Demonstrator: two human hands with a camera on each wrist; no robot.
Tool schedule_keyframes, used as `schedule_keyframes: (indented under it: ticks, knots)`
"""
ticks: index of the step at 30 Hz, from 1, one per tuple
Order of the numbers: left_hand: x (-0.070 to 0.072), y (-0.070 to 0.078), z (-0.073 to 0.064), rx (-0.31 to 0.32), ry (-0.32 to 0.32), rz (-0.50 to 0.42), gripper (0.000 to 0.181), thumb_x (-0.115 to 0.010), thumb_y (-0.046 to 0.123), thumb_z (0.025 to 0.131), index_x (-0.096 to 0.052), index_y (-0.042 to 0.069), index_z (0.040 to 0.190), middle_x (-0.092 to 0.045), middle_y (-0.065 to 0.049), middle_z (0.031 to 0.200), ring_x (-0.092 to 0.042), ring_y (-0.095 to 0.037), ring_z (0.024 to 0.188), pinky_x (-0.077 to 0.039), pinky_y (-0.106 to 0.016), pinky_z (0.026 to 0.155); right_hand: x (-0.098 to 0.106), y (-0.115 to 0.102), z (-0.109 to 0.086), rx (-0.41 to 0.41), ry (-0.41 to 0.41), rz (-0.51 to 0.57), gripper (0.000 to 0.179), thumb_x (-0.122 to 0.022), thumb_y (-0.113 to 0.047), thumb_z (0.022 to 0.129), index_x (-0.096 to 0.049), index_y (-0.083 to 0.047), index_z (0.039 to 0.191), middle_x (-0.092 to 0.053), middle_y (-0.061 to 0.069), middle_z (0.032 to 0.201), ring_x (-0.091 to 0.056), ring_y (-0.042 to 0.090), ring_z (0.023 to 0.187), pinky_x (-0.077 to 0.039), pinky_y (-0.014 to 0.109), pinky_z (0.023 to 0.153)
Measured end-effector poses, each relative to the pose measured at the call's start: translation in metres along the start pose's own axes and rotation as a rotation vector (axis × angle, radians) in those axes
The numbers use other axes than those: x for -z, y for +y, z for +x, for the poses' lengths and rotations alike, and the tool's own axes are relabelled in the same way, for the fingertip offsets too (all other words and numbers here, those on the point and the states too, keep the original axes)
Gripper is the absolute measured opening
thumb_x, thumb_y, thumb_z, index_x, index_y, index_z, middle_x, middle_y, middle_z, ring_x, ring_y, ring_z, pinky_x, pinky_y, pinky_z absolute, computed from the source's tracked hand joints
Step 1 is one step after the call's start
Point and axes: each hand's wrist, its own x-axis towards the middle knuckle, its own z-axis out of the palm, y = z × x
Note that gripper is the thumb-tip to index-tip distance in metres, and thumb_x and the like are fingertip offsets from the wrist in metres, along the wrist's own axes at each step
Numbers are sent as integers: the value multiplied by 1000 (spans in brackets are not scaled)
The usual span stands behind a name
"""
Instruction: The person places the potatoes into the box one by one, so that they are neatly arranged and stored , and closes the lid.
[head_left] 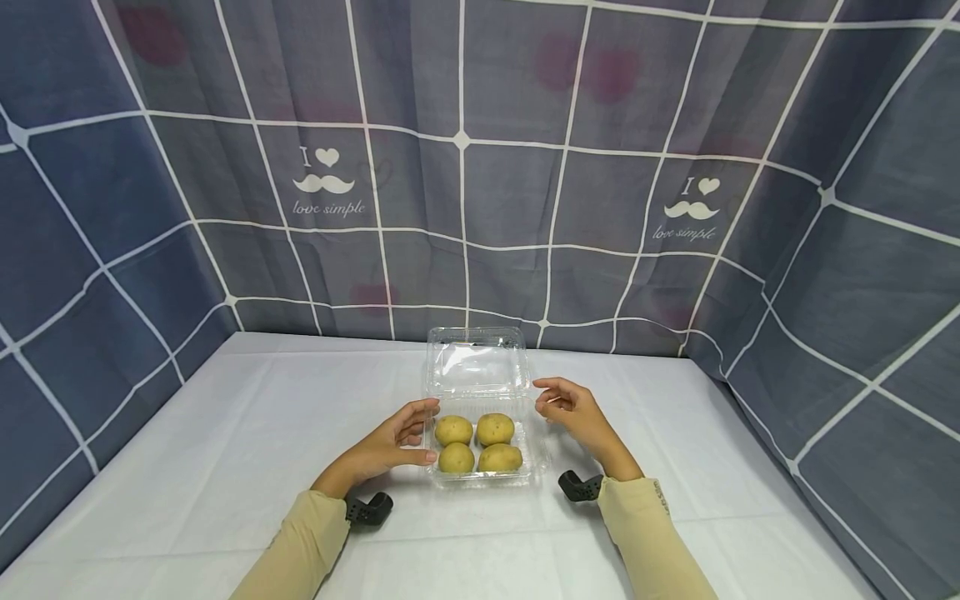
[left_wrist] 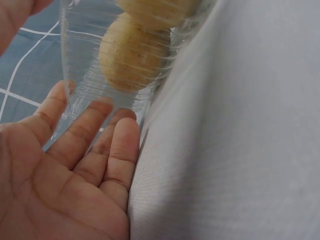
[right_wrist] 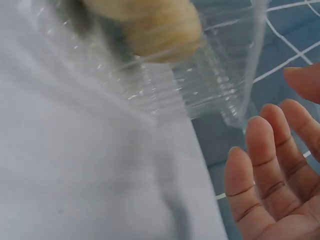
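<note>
A clear plastic clamshell box (head_left: 532, 457) sits on the table with its lid (head_left: 477, 372) raised toward the back. Several yellow potatoes (head_left: 496, 429) lie inside in two rows. At the box's left side is my left hand (head_left: 392, 439), thumb near the front corner and fingers along the wall; in the left wrist view the fingertips (left_wrist: 125, 135) are at the ribbed plastic, with a potato (left_wrist: 134, 52) behind it. My right hand (head_left: 576, 414) hovers to the right of the box, fingers loosely bent and holding nothing. The right wrist view shows a gap between those fingers and the box wall.
A white cloth (head_left: 360, 375) covers the table under the box. Grey-blue checked curtains (head_left: 510, 192) enclose the back and both sides. Each wrist wears a black camera mount (head_left: 369, 509), below tan sleeves (head_left: 303, 542).
</note>
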Motion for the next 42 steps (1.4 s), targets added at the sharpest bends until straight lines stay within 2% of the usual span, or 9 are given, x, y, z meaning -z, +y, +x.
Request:
schedule_keyframes:
  ticks: [4, 8, 14, 18, 27, 42]
  knots:
    - [0, 0, 0, -3, -2, 4, 95, -86, 17, 94, -28, -4, 166, -33, -29, 170, -33, -51, 154, -35, -60, 122, 0, 10, 0, -55, 39, 49, 53, -68, 1, 101, -49, 18, 148, -67, 12, 113, -67, 10, 90, -59, 26, 79]
    - [0, 0, 0, -12, -7, 5, 94, -85, 16, 95, -27, -5, 166, -33, -30, 169, -33, -52, 154, -35, -60, 121, 0, 19, 1, -109, 43, 94, 56, -65, 1, 102, -45, 14, 152, -63, 21, 125, -67, 11, 96, -60, 25, 83]
    - [0, -1, 0, -11, -4, 4, 95, -85, 16, 94, -27, -5, 166, -32, -29, 170, -33, -51, 154, -36, -58, 121, -2, 29, 1, -145, -16, 205, 62, -58, 5, 102, -37, 11, 160, -50, 37, 146, -65, 12, 106, -59, 23, 91]
    - [0, -1, 0, -14, -5, 5, 94, -85, 16, 94, -27, -5, 166, -33, -30, 170, -33, -51, 154, -36, -58, 121, -4, 32, 1, -149, -53, 262, 65, -57, 7, 102, -31, 13, 162, -44, 39, 152, -64, 13, 112, -57, 23, 98]
    - [0, -1, 0, -15, -7, 4, 94, -85, 15, 95, -27, -5, 166, -33, -30, 169, -33, -51, 154, -37, -57, 120, -8, 36, 1, -147, -153, 373, 68, -51, 2, 106, -20, 13, 165, -31, 41, 162, -59, 18, 130, -49, 26, 111]
    - [0, 1, 0, -16, -8, -12, 94, -85, 15, 95, -27, -5, 166, -32, -31, 169, -33, -52, 154, -35, -60, 121, -9, 38, 0, -138, -163, 373, 71, -52, 2, 104, -20, 10, 166, -47, 32, 156, -60, 18, 128, -50, 26, 110]
